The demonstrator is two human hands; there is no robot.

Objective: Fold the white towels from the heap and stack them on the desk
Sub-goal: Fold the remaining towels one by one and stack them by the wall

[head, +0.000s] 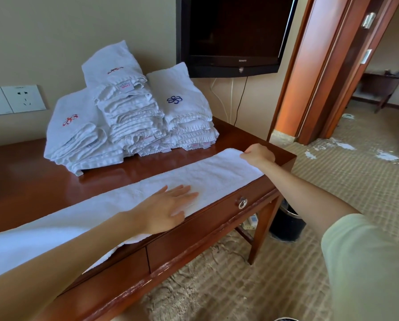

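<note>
Desk (43,181), dark red wood, fills most of the view; its front edge runs lower-left to upper-right.

Towel (217,179), white, lies flat on the desk as a long narrow strip along that front edge. Its long axis is parallel to the edge. One end points at the desk's right corner and the other runs out of view at lower left, under the left forearm. Its near long side sits right at the front lip, a little over it in places.

Folded stacks (129,119), three of them, stand at the back against the wall, with bare wood between them and the strip.

Left hand (166,205) is palm down at about mid-strip, fingers straight and spread, pointing along the strip toward the right end. It presses and grips nothing.

Right hand (259,155) has its fingers curled and pinches the rear corner of the towel's right end.

Step in hand, judged: folding the strip across its length. To do it well:
- Keep the left palm planted as anchor and fold line.
- Lift the pinched end only slightly.
- Carry it straight back along the long axis toward the left, not diagonally.
- Match the long edges and corners before letting go, then smooth outward from the crease.

Risk: the strip sits close to the lip, so a sideways tug could drag it off the front.

Drawer knob (242,202) sits just below the strip's front edge.
</note>
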